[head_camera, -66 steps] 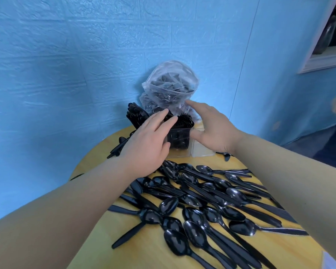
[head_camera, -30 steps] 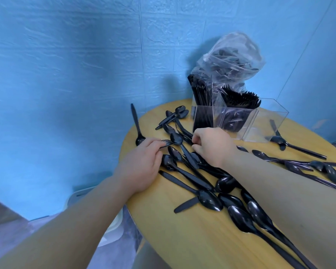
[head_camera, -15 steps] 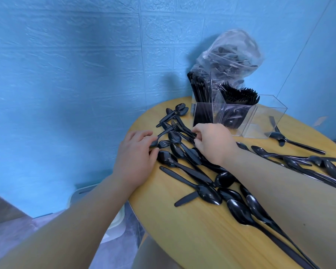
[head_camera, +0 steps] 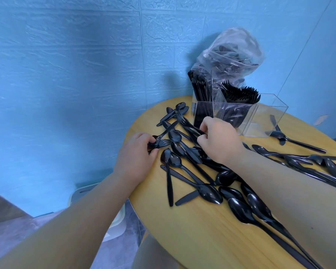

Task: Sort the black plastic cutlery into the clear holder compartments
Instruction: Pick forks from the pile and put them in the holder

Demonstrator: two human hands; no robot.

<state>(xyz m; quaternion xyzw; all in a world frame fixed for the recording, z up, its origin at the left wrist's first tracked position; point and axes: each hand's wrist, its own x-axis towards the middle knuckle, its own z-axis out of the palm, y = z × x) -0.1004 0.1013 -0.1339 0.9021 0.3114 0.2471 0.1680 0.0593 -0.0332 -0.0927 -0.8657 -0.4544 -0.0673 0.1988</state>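
Black plastic spoons, forks and knives lie scattered on the round wooden table. My left hand pinches a black fork by its handle near the table's left edge. My right hand is curled round the handle of another black fork, close in front of the clear holder. The holder's left compartment holds upright handles, the middle one forks with tines up, and the right compartment looks bare.
A clear plastic bag of black cutlery stands behind the holder against the blue wall. More spoons lie along the table's right side. A white object sits on the floor below the left table edge.
My left hand has closed its fingers on a fork near the table edge. My right hand has taken hold of a fork handle in front of the holder. The camera moved closer.
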